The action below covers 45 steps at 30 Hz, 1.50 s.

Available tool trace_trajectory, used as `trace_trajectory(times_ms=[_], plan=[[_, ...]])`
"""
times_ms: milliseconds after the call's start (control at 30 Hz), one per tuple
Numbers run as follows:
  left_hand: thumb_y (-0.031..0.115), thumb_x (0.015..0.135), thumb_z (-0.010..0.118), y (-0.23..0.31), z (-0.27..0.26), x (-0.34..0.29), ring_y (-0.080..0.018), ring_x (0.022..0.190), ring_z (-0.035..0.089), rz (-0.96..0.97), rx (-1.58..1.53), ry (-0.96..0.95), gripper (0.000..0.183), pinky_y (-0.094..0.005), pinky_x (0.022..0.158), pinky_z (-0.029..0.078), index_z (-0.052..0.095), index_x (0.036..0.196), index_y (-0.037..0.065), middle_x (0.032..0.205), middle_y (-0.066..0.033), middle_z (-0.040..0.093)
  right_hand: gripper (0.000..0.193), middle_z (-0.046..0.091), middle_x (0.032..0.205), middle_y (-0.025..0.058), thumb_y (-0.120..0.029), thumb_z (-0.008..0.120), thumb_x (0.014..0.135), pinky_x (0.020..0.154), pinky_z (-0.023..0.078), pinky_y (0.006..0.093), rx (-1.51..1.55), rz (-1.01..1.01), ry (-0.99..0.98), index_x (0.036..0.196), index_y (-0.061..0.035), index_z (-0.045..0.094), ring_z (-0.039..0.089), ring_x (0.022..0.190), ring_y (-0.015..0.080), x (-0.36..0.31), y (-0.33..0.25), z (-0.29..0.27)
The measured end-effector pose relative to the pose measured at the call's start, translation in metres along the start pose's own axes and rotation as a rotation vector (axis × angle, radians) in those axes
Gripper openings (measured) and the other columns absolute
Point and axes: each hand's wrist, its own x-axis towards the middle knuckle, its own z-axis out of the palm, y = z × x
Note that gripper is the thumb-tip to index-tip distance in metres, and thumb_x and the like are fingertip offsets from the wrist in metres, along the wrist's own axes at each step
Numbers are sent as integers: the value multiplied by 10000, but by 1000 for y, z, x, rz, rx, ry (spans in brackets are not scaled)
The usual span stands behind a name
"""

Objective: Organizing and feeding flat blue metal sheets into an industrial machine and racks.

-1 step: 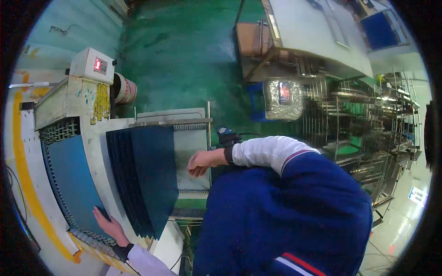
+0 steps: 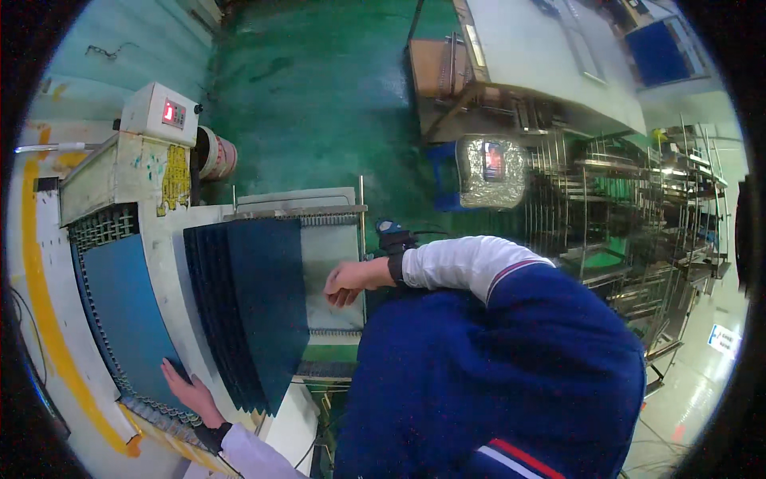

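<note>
My left hand point(image 2: 194, 396) lies with fingers stretched along the near end of a blue flat panel point(image 2: 128, 299). That panel rests on the roller bed point(image 2: 104, 319) of a machine at the left. My right hand point(image 2: 357, 279) hangs above the bare grey part of a rack point(image 2: 331, 239), its fingers curled in and no object showing in them. Between the hands, several dark blue panels point(image 2: 267, 295) stand side by side on edge in the rack, leaning slightly. Neither hand touches these standing panels, as far as I can see.
A white control box point(image 2: 162, 114) with a red display sits atop the machine's far end, beside a bucket point(image 2: 217, 154). Behind my right arm are a foil-wrapped box point(image 2: 491, 172), metal racks point(image 2: 622, 191) and a large white-topped table point(image 2: 550, 48). The floor point(image 2: 319, 104) is green.
</note>
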Motion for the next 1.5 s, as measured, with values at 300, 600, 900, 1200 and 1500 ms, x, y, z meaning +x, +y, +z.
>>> trace_trajectory(times_ms=[300, 600, 900, 1200, 1500], plan=[[96, 895, 588, 95, 20, -55, -372, 1162, 476, 106, -178, 130, 447, -447, 1023, 347, 502, 1321, -4, 1261, -193, 522, 272, 687, 981, 88, -272, 587, 932, 720, 550, 351, 37, 10, 8, 1057, -38, 648, 686, 858, 220, 3, 0, -5], [107, 887, 598, 175, 22, -96, -362, 1106, 482, 72, -244, 36, 416, -457, 972, 363, 544, 1288, 12, 1200, -187, 522, 236, 686, 934, 94, -242, 589, 910, 685, 551, 362, 6, 3, 29, 1009, -40, 662, 684, 814, 233, -1, -4, 0], [111, 886, 601, 174, 29, -102, -360, 1144, 472, 40, -192, 46, 450, -451, 1000, 357, 526, 1322, 26, 1232, -193, 504, 223, 689, 908, 101, -243, 605, 898, 672, 560, 372, 39, -45, 25, 963, -40, 673, 687, 790, 234, -2, 3, -13], [129, 886, 611, 181, 30, -96, -367, 1162, 482, -10, -240, 21, 465, -446, 1010, 372, 513, 1326, 17, 1244, -198, 520, 235, 674, 972, 108, -235, 574, 922, 717, 545, 364, 67, -13, 54, 1010, -30, 650, 680, 829, 233, -19, 5, -21], [109, 880, 636, 143, 62, -97, -368, 1001, 592, -141, -246, -23, 377, -416, 907, 455, 560, 1221, -32, 1126, -207, 614, 254, 671, 1001, 111, -235, 556, 935, 741, 542, 361, 43, -28, 53, 1054, -25, 637, 683, 877, 244, -35, 1, -30]])
